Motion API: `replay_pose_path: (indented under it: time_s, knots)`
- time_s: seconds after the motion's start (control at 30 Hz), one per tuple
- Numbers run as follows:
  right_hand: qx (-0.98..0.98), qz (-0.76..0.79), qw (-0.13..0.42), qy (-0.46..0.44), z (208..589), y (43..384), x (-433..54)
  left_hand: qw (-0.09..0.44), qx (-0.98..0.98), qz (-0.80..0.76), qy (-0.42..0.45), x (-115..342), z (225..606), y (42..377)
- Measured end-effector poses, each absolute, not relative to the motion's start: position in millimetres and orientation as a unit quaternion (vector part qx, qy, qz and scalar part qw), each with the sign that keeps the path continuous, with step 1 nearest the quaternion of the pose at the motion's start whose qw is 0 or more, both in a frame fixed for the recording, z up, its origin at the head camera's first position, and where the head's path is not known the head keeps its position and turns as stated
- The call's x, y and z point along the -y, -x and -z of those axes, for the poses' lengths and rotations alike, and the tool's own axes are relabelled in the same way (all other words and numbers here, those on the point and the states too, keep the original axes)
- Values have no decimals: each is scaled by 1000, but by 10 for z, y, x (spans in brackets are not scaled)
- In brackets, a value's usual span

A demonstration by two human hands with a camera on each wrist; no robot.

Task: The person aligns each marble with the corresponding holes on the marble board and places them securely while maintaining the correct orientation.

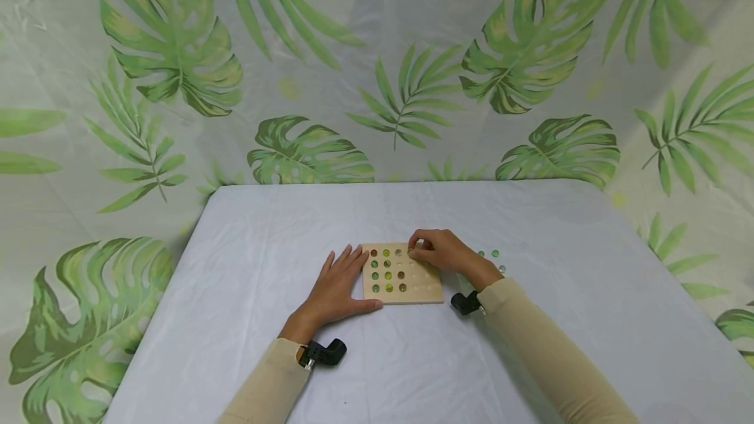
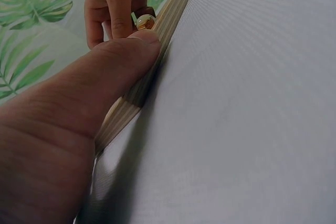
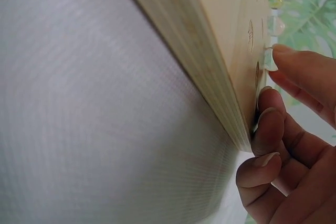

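Observation:
A pale wooden board [image 1: 432,292] with rows of round hollows lies on the table. Several glass marbles [image 1: 389,275], green, yellow and brownish, sit in its left and middle hollows; hollows toward the right are bare. My left hand [image 1: 337,286] braces the board, its straight fingers along the left edge and the thumb [image 2: 126,59] against the front edge. Over the far row, my right hand [image 1: 442,250] pinches a clear marble [image 3: 269,59] between thumb and index finger, at the board's surface. The fingers partly hide that marble. Its other fingers [image 3: 270,129] curl beside the board's edge.
Several loose marbles [image 1: 495,253] lie on the white cloth just right of the board, partly behind the right wrist. The white-covered table [image 1: 283,228] stretches around the board. Behind it hangs a leaf-printed curtain [image 1: 406,84]. Each wrist wears a small black camera [image 1: 330,352].

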State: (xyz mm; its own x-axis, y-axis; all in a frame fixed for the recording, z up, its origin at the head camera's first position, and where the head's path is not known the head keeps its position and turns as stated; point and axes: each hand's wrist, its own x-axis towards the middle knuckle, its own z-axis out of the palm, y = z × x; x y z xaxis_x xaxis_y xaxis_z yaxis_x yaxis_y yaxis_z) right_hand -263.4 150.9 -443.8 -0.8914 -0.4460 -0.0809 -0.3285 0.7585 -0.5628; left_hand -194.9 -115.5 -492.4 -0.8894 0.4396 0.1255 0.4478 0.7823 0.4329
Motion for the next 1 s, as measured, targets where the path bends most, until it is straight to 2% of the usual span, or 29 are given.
replay_pose_path:
  time_s: [1.0]
  knots:
    - [-937, 264, 109, 200, 4454, 2657, -1500, 12, 943, 233, 236, 1154, 4934, 1956]
